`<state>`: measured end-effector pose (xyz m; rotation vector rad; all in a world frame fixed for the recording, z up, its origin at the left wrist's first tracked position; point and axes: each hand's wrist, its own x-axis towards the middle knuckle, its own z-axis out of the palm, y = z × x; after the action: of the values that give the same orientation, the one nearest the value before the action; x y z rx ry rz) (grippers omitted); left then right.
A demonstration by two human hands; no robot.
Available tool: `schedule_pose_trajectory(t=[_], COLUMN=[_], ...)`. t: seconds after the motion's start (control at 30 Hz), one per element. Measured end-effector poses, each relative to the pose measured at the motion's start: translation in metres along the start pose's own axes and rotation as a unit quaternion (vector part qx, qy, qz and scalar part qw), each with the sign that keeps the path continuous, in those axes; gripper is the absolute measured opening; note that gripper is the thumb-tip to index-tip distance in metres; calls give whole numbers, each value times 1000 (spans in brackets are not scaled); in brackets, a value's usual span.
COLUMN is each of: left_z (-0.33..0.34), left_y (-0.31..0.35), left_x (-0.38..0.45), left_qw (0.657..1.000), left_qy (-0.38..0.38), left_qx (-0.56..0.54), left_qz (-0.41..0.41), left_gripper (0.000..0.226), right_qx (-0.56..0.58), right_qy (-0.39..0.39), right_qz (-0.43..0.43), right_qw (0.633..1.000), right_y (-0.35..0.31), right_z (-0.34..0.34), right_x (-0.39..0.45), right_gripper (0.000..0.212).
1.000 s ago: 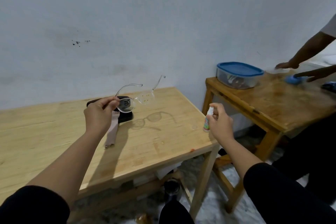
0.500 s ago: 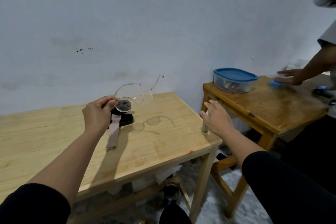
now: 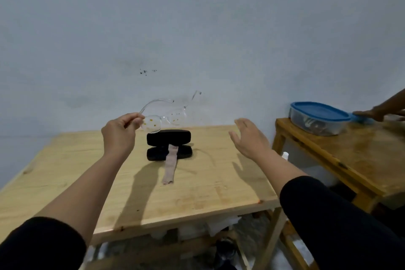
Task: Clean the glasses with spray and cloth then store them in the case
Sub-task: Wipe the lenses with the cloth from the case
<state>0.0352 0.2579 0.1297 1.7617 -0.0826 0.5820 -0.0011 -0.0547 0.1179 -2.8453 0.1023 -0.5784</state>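
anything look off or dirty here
Yes: the glasses, pinched by the left hand above the open case, have yellowish spots on both lenses. The cloth hangs out of the case onto the table.

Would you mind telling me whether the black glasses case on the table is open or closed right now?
Open. The case shows two black halves, the lid standing behind the base, with the cloth draped over the front half.

A light wooden table (image 3: pixel 87 171) bears an open black case (image 3: pixel 169 144) and a cloth (image 3: pixel 170 166).
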Motion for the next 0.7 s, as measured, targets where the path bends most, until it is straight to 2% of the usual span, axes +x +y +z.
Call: schedule_pose_trajectory(t=[0.2, 0.47, 0.7], left_z=[-51, -94, -96], left_y=[-23, -60, -86], left_x=[11, 20, 30], left_qw=[999, 992, 990], left_qy=[45, 86, 83], left_qx=[27, 87, 102], left_qz=[-11, -35, -59], left_gripper=[19, 12, 10], right_qx=[30, 70, 111], right_qy=[-55, -117, -153], right_qz=[-47, -118, -103], right_qw=[997, 984, 976], right_y=[-57, -103, -112], right_z=[47, 115, 150], right_x=[15, 23, 44], right_gripper=[54, 44, 45])
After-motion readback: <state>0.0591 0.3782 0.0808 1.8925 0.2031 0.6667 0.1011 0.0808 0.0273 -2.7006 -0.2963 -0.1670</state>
